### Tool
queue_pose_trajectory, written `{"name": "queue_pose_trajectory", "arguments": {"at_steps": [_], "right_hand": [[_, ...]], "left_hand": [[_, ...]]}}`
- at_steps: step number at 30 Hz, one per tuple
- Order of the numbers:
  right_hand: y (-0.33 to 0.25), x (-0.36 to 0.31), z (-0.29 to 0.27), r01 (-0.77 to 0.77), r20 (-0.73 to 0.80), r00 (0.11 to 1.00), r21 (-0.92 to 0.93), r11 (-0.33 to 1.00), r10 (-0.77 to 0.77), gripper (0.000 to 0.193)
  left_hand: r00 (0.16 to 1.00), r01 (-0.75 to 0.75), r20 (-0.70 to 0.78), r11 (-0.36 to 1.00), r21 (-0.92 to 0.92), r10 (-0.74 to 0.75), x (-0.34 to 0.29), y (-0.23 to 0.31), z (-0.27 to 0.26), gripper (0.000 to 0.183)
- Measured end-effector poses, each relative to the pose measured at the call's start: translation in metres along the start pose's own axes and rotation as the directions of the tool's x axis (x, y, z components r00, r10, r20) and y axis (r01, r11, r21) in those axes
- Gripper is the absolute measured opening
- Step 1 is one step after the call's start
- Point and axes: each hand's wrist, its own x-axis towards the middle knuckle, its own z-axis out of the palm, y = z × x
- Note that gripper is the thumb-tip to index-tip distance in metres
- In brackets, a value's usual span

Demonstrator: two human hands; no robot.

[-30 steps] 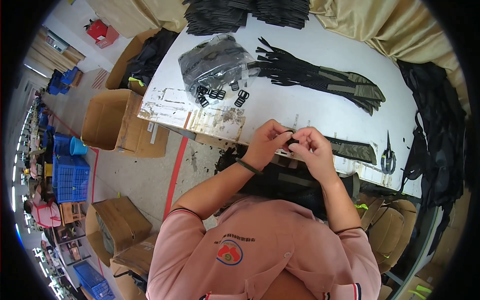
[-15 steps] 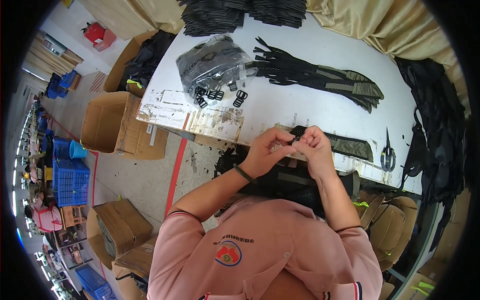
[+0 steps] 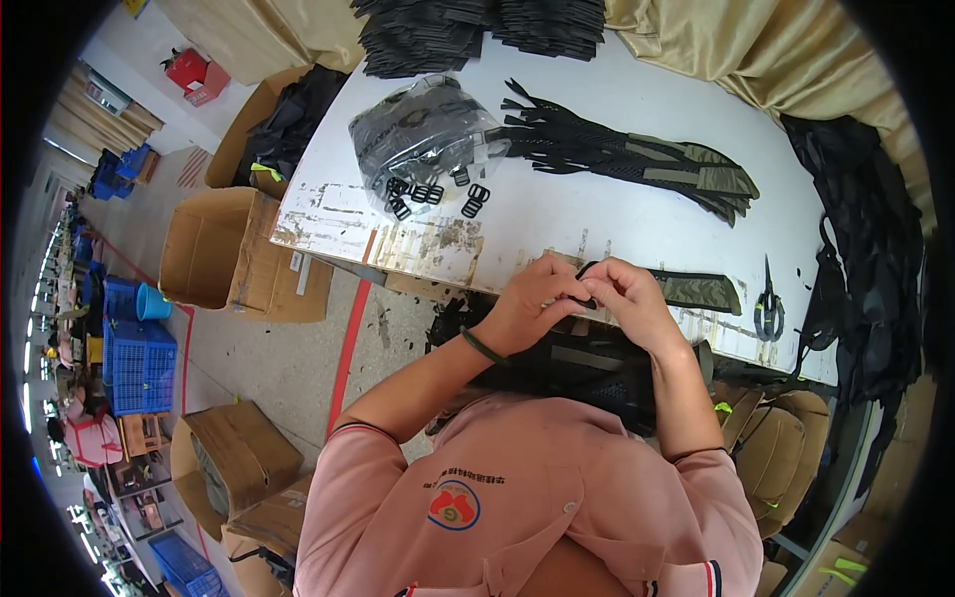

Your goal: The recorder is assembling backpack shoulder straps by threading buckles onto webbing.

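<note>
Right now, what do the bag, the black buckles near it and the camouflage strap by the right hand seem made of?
Bag: clear, glossy plastic film, judging by its creases and glare.
Buckles: probably hard plastic, given their crisp slotted frames; coated metal is possible.
Camouflage strap: apparently matte fabric, from its dull patterned face.

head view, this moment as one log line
left hand, right hand: pinching small black piece, details hidden | green camouflage fabric strip: on white table beside right hand | black plastic buckles: near clear plastic bag
</note>
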Motion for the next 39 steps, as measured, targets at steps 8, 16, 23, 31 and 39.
{"name": "queue_pose_trajectory", "arguments": {"at_steps": [8, 16, 23, 31, 39], "right_hand": [[-0.021, 0.001, -0.02, 0.089, 0.052, 0.994, 0.096, 0.991, -0.094, 0.014], [0.062, -0.069, -0.033, 0.061, 0.522, 0.806, -0.542, 0.838, 0.279, 0.035], [0.05, -0.062, -0.01, 0.161, 0.452, 0.883, -0.549, 0.82, 0.13, 0.078], [0.093, -0.016, 0.031, -0.068, 0.558, 0.582, -0.691, 0.72, 0.591, 0.113], [0.122, -0.05, 0.053, -0.099, 0.82, 0.554, -0.106, 0.989, 0.144, 0.103]], "left_hand": [[0.928, 0.373, 0.282, 0.604, -0.704, -0.245, -0.02, 0.007, 0.006, 0.017], [0.499, 0.489, -0.16, 0.429, -0.76, -0.852, -0.111, -0.008, -0.051, 0.004], [0.503, 0.751, -0.13, 0.506, -0.424, -0.855, -0.192, -0.009, -0.053, 0.019], [0.257, 0.809, 0.659, -0.216, -0.547, -0.707, -0.178, -0.007, 0.017, 0.068], [0.374, 0.712, 0.681, -0.275, -0.646, -0.629, -0.166, -0.013, 0.055, 0.051]]}}
